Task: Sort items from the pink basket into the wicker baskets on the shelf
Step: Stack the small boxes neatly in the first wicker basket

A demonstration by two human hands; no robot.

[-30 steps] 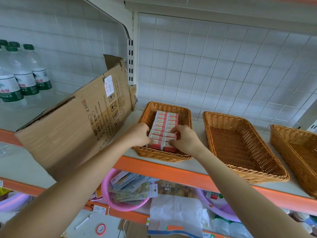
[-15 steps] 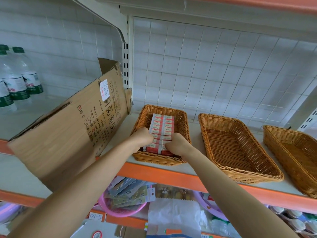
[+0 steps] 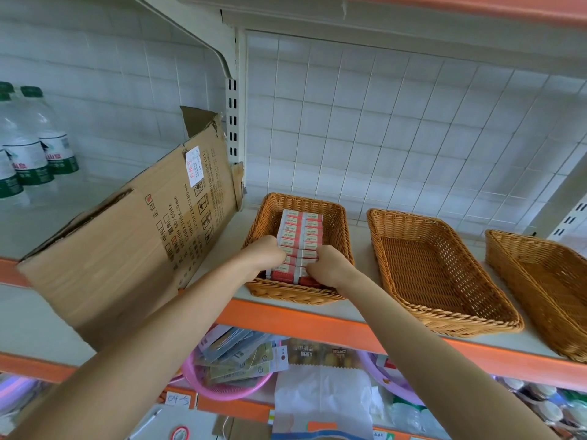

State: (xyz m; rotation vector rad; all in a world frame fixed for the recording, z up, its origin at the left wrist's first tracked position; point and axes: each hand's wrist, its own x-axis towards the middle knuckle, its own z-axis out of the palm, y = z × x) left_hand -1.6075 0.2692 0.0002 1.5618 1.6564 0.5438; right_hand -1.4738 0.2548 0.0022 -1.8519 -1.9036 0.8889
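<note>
1. Left hand [image 3: 265, 254] and right hand [image 3: 327, 266]: both curled on red-and-white boxes [image 3: 300, 236] in leftmost wicker basket [image 3: 341, 231].
2. Pink basket [image 3: 203, 384]: on the shelf below, holding packets.

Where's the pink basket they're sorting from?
The pink basket sits on the lower shelf, low and left of centre in the head view, under the orange shelf edge and below the wicker basket both hands are in.
</note>
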